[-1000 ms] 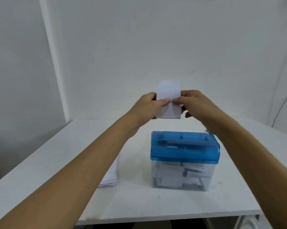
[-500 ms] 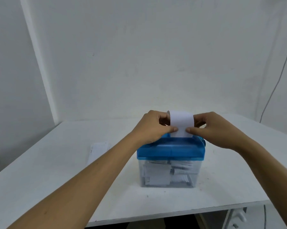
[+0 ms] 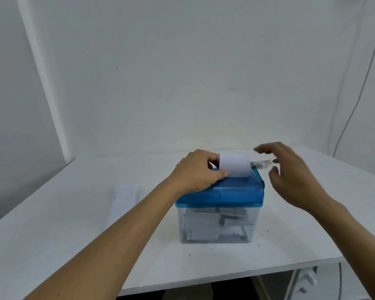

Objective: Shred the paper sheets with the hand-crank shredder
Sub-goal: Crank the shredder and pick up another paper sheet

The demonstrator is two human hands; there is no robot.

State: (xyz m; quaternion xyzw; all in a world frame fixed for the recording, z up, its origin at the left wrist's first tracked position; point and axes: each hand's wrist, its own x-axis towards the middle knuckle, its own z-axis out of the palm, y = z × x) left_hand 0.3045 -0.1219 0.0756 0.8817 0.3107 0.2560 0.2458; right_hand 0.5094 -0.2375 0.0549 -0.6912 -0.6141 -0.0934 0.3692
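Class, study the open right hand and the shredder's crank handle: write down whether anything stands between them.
Nothing visible does. The right hand hovers open right beside the crank handle, with no object between; the left hand pinches the paper sheet atop the shredder.

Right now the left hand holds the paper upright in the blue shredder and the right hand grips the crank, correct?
No: the head view shows the right hand open beside the crank, not gripping it. The left hand does hold the paper upright in the blue shredder.
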